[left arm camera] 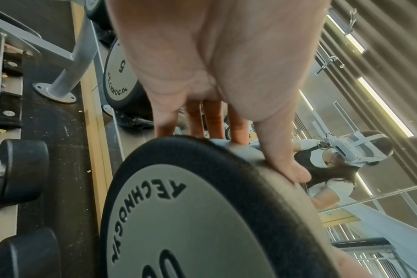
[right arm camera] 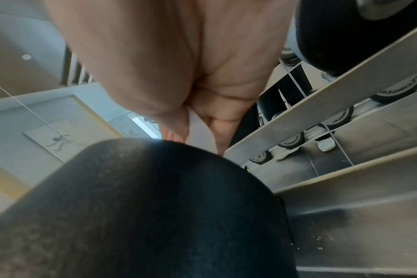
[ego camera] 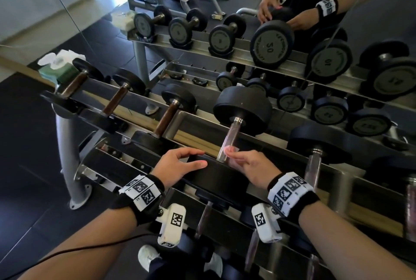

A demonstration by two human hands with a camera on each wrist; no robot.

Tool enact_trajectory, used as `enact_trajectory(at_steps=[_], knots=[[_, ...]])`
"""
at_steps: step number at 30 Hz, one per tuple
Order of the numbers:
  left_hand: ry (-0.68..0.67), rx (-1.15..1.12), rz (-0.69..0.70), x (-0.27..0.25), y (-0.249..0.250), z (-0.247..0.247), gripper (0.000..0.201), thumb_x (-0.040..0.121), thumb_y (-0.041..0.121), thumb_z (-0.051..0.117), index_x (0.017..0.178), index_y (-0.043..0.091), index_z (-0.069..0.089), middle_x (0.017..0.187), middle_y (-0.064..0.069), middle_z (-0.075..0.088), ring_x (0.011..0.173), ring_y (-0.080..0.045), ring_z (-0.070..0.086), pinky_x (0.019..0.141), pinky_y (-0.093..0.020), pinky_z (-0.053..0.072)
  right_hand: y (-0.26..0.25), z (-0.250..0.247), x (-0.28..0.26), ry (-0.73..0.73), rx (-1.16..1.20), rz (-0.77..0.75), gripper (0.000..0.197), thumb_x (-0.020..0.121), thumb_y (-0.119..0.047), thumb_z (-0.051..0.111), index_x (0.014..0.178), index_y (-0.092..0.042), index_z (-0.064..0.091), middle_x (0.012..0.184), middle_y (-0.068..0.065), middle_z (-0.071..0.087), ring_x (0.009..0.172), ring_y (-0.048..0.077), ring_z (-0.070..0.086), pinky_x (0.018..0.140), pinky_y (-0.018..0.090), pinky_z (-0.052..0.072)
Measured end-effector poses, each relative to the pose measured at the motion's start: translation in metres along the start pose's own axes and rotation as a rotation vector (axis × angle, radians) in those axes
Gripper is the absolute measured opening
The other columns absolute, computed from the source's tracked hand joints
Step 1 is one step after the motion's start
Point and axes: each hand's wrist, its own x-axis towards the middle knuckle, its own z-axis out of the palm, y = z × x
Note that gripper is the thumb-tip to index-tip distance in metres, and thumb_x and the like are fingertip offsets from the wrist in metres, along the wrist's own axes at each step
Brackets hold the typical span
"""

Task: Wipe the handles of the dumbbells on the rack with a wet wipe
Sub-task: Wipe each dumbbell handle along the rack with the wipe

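The large black dumbbell (ego camera: 243,108) lies in the middle of the rack's top rail, its silver handle (ego camera: 233,132) pointing toward me. My right hand (ego camera: 229,152) pinches a thin white wet wipe (ego camera: 234,149) against the near end of that handle. In the right wrist view the wipe (right arm camera: 200,129) shows between thumb and fingers, above the dumbbell's near head (right arm camera: 155,206). My left hand (ego camera: 198,158) rests on that near head (ego camera: 216,174), fingers relaxed. In the left wrist view its thumb (left arm camera: 286,169) lies on the rim of the grey-faced plate (left arm camera: 191,216).
Three smaller dumbbells with brown handles (ego camera: 166,117) sit on the rail to the left, and another silver-handled one (ego camera: 314,162) to the right. A wipe packet (ego camera: 58,65) stands at the rack's far left end. A mirror behind reflects the rack. Lower tiers hold more dumbbells.
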Motion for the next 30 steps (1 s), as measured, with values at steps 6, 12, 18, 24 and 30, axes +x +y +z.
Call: enact_trajectory(at_steps=[6,12,18,24,30], knots=[[0.0,-0.013,-0.016,0.0,-0.001,-0.001,0.054,0.063,0.045,0.079,0.113,0.03,0.072,0.111,0.001,0.073,0.101,-0.015,0.071,0.09,-0.04,0.058,-0.003,-0.026,0.002,-0.036,0.343,-0.06,0.023,0.092,-0.011,0.064,0.113,-0.014,0.074,0.106,0.008,0.075,0.103,0.02,0.07,0.099,0.034,0.051],[0.002,0.011,-0.028,0.001,0.001,-0.001,0.054,0.061,0.05,0.08,0.112,0.034,0.072,0.112,0.003,0.072,0.104,-0.015,0.069,0.092,-0.041,0.057,-0.01,-0.032,0.027,0.254,0.22,-0.034,0.032,0.1,-0.003,0.051,0.129,-0.013,0.063,0.12,-0.003,0.062,0.103,-0.001,0.059,0.08,0.002,0.041],[0.007,0.038,-0.037,0.0,0.005,0.0,0.054,0.061,0.051,0.078,0.111,0.033,0.072,0.112,0.003,0.071,0.104,-0.014,0.069,0.093,-0.039,0.057,0.009,-0.008,0.017,0.152,0.383,-0.018,0.023,0.098,-0.025,0.058,0.106,-0.04,0.072,0.117,-0.007,0.07,0.107,-0.002,0.064,0.093,0.01,0.043],[0.009,0.043,-0.044,-0.003,0.006,-0.001,0.053,0.062,0.049,0.075,0.112,0.031,0.071,0.112,0.003,0.07,0.102,-0.012,0.068,0.091,-0.037,0.058,0.005,-0.023,0.007,-0.145,0.26,0.039,0.022,0.09,-0.012,0.066,0.104,-0.024,0.078,0.112,0.005,0.074,0.11,0.019,0.067,0.097,0.028,0.052],[0.043,0.003,-0.053,-0.005,0.007,0.002,0.054,0.061,0.048,0.075,0.112,0.033,0.069,0.114,0.005,0.069,0.104,-0.011,0.067,0.084,-0.027,0.058,-0.041,-0.074,0.016,0.12,-0.101,-0.222,0.031,0.1,-0.01,0.055,0.122,-0.024,0.071,0.12,0.001,0.072,0.113,0.019,0.066,0.107,0.032,0.046]])
